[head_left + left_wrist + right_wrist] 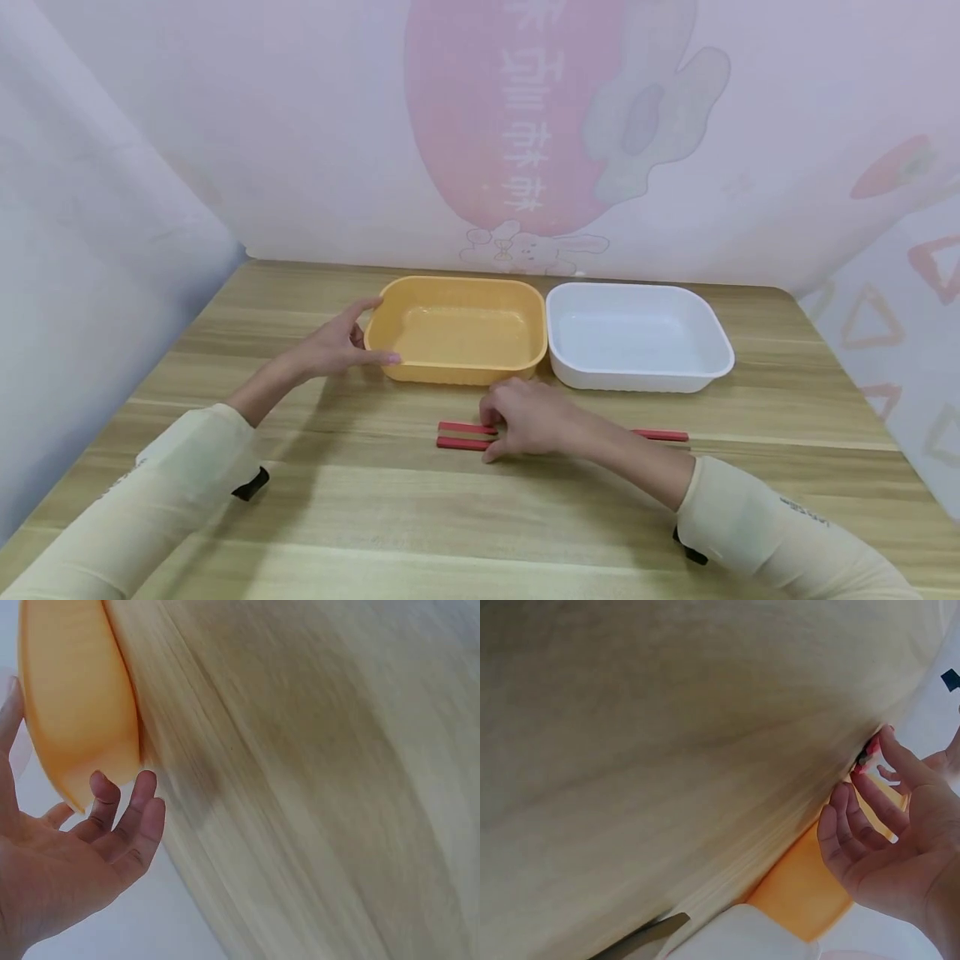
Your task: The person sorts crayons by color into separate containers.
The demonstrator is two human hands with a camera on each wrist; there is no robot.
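Observation:
An orange tray [465, 372] stands empty on the wooden table [450, 517], with an empty white tray [637, 380] beside it on the right. My left hand [358, 338] touches the orange tray's left end, thumb along the front wall, fingers spread near the far corner. In the left wrist view that hand [90, 840] is loosely spread beside the orange tray [75, 697]. Two red chopsticks [459, 436] lie side by side in front of the trays. My right hand [501, 429] curls over them, fingertips and thumb pinching near their left end. The right wrist view shows its fingertips [877, 746] on the chopsticks [868, 754].
A pale printed curtain [525, 150] closes in the table at the back and on both sides. Bare wood runs from the chopsticks to the near edge. The right wrist view shows the orange tray [802, 885] and the white tray [735, 934] side by side.

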